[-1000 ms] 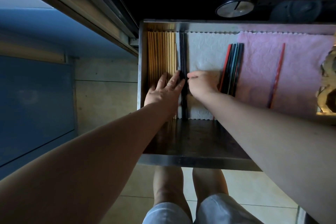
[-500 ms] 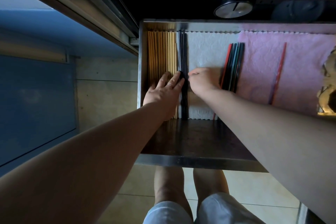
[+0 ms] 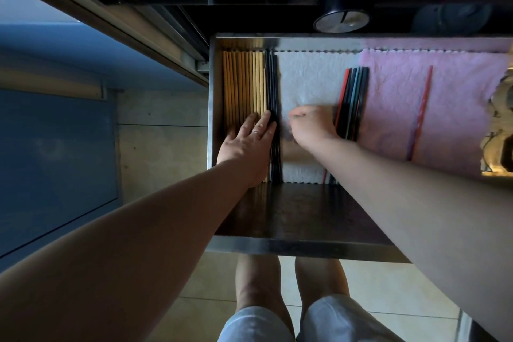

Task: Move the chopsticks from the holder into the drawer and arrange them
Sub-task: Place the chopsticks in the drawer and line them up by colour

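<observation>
The wooden chopsticks lie in a tidy row against the left wall of the open drawer, with the black chopsticks packed just beside them. A mixed bundle of red, black and grey sticks rests farther right, where the white cloth meets the pink cloth, and one red chopstick lies alone on the pink. The left hand is spread flat, fingers out, pressing on the wooden and black sticks. The right hand is loosely curled on the white cloth beside the bundle; whether it grips anything I cannot tell.
</observation>
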{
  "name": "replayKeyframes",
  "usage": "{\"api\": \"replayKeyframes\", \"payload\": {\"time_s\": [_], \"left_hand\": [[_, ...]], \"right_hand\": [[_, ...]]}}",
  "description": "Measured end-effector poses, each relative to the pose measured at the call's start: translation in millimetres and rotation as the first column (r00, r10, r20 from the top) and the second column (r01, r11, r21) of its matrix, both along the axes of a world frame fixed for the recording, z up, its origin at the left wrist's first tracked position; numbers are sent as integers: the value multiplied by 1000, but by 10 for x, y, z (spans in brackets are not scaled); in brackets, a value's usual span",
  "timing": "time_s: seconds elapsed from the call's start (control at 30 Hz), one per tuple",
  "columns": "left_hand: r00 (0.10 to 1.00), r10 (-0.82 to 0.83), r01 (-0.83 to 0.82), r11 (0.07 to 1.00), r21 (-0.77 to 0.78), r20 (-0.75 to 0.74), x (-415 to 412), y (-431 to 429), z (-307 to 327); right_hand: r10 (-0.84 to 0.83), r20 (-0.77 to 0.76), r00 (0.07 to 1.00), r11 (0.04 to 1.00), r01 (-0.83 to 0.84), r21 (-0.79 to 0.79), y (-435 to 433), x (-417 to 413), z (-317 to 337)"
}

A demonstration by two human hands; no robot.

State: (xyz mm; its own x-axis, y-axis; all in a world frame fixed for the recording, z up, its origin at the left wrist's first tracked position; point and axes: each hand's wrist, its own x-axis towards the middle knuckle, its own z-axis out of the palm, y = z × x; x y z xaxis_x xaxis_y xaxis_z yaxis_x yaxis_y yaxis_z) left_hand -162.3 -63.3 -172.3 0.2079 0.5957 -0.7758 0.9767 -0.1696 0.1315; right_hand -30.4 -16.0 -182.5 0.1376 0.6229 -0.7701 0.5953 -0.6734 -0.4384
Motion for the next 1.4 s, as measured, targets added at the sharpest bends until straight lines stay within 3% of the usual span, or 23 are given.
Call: {"api": "replayKeyframes", "payload": {"time_s": [0.33, 0.53, 0.7, 0.87, 1.03, 1.17, 1.4], "left_hand": [[993, 58, -65, 995, 74, 102, 599, 47, 65], [937, 268, -286, 957, 52, 225, 1165, 136, 139], [834, 504, -514, 858, -17, 224, 1467, 196, 31], [646, 739, -750, 661, -22, 190, 1569, 201, -110], [651, 735, -746, 665, -17, 189, 1571, 287, -170], [668, 728, -732, 680, -41, 154, 1558, 319, -174], [596, 794, -791, 606, -84, 119, 1570, 314, -158]], "right_hand": [[-78, 58, 995, 994, 73, 79, -90, 815, -65], [-15, 69, 998, 998, 11, 67, -121, 1254, -57], [104, 88, 991, 987, -114, 118, -195, 1453, -52], [170, 132, 977, 969, -190, 160, -227, 1465, -132], [145, 269, 952, 970, -191, 152, -184, 1400, -159], [161, 190, 968, 981, -178, 76, -158, 1433, -267], [76, 150, 986, 995, -84, 46, -125, 1502, -229]]}}
